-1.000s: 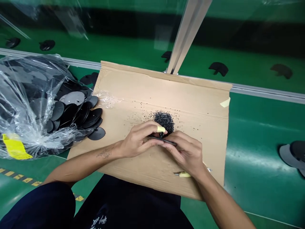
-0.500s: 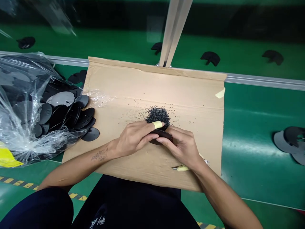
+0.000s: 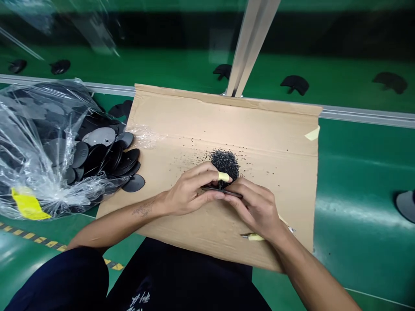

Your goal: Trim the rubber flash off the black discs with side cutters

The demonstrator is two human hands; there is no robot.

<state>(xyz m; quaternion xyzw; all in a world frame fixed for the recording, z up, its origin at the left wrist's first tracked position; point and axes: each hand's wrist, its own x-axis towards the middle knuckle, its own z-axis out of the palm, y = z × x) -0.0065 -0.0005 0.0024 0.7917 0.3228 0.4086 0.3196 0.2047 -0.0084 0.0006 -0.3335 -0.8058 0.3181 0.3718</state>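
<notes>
Between both hands is a thin black disc (image 3: 223, 191), seen nearly edge-on. My left hand (image 3: 197, 188) grips its left side, thumb below and fingers above, with yellow tape round one finger. On the right side, my right hand (image 3: 254, 205) pinches it in the same way. Just beyond the fingers, a heap of small black scraps (image 3: 226, 163) lies on a cardboard sheet (image 3: 201, 235), with bits scattered around it. Partly hidden by my right wrist, a small tool wrapped in yellow tape (image 3: 254, 237) shows a metal tip.
A clear plastic bag (image 3: 61, 196) spills several black discs (image 3: 133, 183) at the left. A metal post (image 3: 251, 47) rises behind the cardboard. Beyond a rail stand dark curved pieces (image 3: 294, 84), perhaps reflections. Grey and black pieces (image 3: 407, 205) lie at the far right.
The disc has tilted from showing its face to nearly edge-on, still in both hands. The whole view has shifted, so everything appears further right and slightly lower.
</notes>
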